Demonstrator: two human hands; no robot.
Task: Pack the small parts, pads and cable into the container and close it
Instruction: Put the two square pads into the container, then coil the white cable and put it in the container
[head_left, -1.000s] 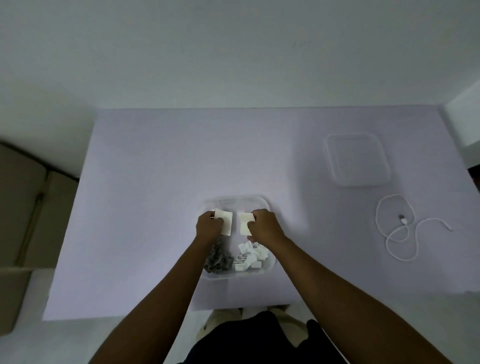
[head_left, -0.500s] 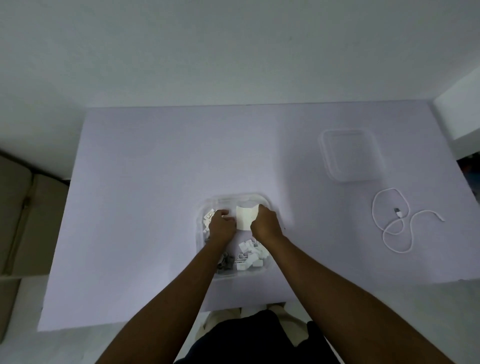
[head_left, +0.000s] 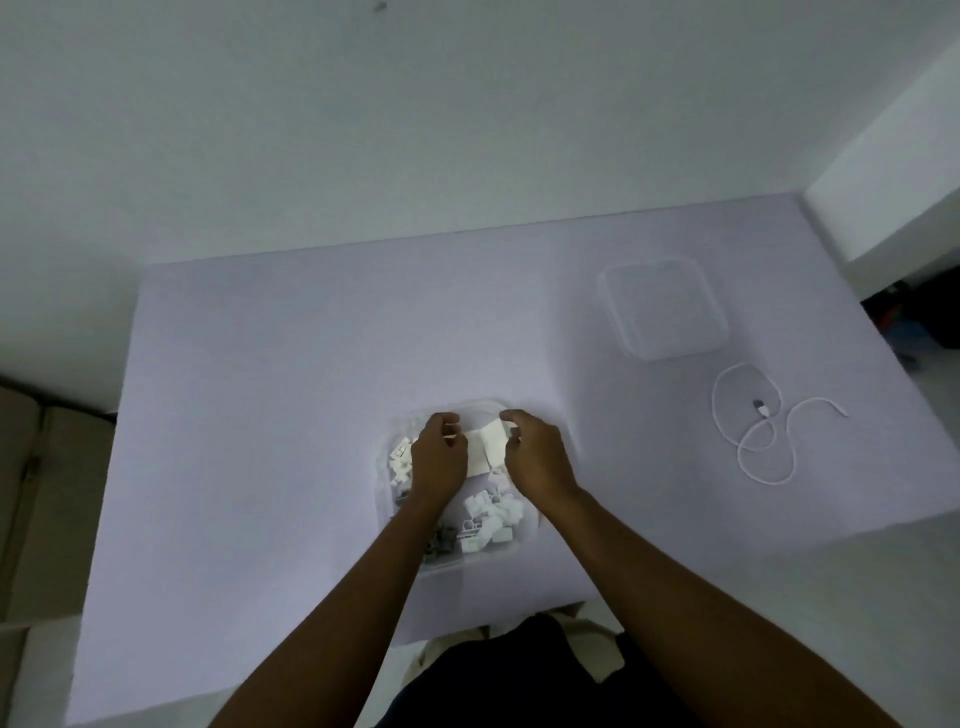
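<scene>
Both hands hovered over the box (head_left: 385, 499), left hand (head_left: 438, 462) and right hand (head_left: 537, 457) pinching pads (head_left: 485, 451); one lid (head_left: 667, 306), one cable (head_left: 763, 423) lay aside.

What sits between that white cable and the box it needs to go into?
Nothing visible. Only bare table separates the cable from the container. Both hands, left hand and right hand, hover over its opening with pads; the lid lies aside.

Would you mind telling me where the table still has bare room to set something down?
The whole left part of the table is bare, as is the far strip behind the container. It is crowded on the right, where the lid and the white cable lie, and at the container, where both hands are working.
</scene>
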